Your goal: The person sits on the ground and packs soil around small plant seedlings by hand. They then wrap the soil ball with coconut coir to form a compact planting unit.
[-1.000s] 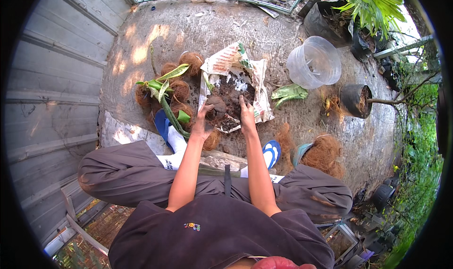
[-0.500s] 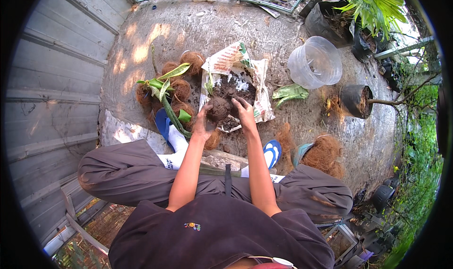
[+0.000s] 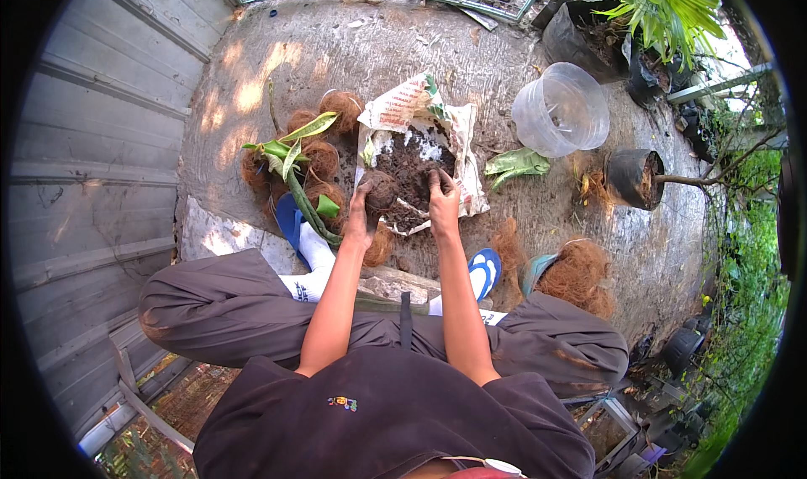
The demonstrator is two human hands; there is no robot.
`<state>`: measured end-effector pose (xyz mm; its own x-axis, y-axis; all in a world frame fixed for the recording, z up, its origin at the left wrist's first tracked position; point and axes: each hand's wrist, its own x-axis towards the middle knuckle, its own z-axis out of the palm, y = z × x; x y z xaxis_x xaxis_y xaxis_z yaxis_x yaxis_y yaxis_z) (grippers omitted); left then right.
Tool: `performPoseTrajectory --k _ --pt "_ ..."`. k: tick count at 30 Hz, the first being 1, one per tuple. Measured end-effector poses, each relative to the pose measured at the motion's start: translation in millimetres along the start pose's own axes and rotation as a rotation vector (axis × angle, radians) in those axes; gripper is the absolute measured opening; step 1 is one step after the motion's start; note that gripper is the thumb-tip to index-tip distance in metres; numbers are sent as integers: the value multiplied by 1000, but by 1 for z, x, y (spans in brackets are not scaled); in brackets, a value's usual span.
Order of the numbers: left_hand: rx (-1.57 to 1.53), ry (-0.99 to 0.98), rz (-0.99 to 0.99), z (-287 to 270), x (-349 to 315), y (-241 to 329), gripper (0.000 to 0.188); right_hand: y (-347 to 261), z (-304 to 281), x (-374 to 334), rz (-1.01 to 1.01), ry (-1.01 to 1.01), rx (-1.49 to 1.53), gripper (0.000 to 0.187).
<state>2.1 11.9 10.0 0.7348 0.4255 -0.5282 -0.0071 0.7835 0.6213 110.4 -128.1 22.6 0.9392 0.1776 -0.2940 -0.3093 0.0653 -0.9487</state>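
Note:
In my left hand (image 3: 360, 216) is a round brown ball of soil (image 3: 383, 192), its fingers wrapped round the near left side. My right hand (image 3: 444, 200) is a little apart from the ball, with its fingers closed at some dark soil near the right side of the heap. Loose potting soil (image 3: 412, 155) lies under both hands on an opened white sack (image 3: 471, 155). A small green leaf (image 3: 369, 151) stands just beyond the ball; whether it grows from the ball is unclear.
Left of the sack are several brown fibre balls (image 3: 342, 109) and long-leaved green plants (image 3: 313, 127). A cut leaf (image 3: 515, 166), a clear plastic tub (image 3: 561, 111) and a black potted plant (image 3: 634, 180) stand or lie to the right. A larger fibre clump (image 3: 577, 277) is by my right knee.
My right hand has moved off the ball to the right and down to the soil. The left hand keeps the ball, shifted slightly left.

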Motion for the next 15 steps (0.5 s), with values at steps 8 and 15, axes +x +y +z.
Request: performPoseTrajectory --k 8,15 --pt "-22 47 -48 3 -5 7 45 -10 -1 0 238 47 579 30" --pt "-34 59 -44 8 -8 10 45 -17 -10 1 396 -11 543 36"
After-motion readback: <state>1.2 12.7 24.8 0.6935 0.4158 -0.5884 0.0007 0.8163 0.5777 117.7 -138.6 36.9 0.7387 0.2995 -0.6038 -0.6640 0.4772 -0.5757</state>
